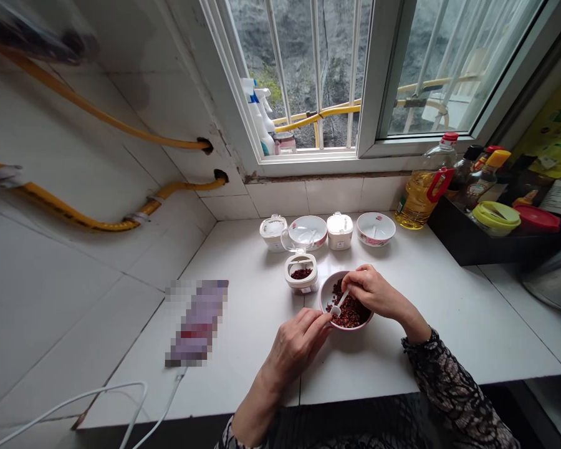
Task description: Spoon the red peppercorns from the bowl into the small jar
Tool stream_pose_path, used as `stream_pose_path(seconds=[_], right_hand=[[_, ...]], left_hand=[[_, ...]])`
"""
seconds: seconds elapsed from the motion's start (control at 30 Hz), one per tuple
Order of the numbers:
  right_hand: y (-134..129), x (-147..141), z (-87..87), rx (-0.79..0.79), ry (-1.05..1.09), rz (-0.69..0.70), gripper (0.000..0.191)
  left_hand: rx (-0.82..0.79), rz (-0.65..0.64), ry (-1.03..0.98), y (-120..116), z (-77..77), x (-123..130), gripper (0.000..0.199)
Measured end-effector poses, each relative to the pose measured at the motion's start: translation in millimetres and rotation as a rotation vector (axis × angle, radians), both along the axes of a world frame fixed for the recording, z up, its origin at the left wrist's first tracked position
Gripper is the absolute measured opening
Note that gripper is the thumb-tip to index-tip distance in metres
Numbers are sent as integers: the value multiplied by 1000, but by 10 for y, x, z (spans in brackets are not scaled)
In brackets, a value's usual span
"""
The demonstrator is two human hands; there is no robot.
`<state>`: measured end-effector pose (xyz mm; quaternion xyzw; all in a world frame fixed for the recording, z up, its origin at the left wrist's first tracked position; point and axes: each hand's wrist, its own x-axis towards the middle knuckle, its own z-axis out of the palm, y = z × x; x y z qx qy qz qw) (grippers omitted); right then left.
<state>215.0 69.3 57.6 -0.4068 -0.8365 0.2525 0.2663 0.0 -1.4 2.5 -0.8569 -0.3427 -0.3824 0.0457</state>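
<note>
We see a small white spoon (341, 303), slim-handled with a shallow scoop, over a round, pink-rimmed bowl (326, 293) of dark red-brown kernels (350, 313). Its scoop points to about 7 o'clock, its long axis running from 1 to 7. The right hand (376, 292), on the bowl's 2 o'clock side, pinches the handle between its fingers. The left hand (295, 346) lies toward 8 o'clock, fingers close together at the rim beside the scoop; we cannot tell whether they pinch anything. The bowl stands on a white desk (369, 368) with dark seams. An open-lidded jar (303, 288) sits at its 10 o'clock, an oil bottle (414, 202) toward 1, a barred window (388, 148) beyond at 12.
</note>
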Motion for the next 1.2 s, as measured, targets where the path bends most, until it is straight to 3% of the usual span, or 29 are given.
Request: stream_pose_path(seconds=[0.37,0.6,0.73,0.83,0.93,1.07,1.13,1.2], right_hand=[[70,24,-5,-364,327,-170,18],[153,21,-43,-387,512,-252,20],[172,-59,-37,-289,612,-299,21],[119,-196,-22,-121,613,-313,22],[41,-356,-24,108,470,-272,21],[-9,-475,-51,409,152,-45,31],[-9,-455,-49,453,113,-21,33],[2,-380,-30,429,188,-103,29]], left_hand=[[-8,6,16,-5,-10,-1,14],[-10,6,3,0,12,9,13],[-2,4,-1,2,9,9,14],[-10,10,9,0,2,7,15],[-1,11,9,3,-3,10,15],[5,9,1,7,-5,15,14],[4,14,5,6,-2,15,14],[3,22,13,3,3,13,14]])
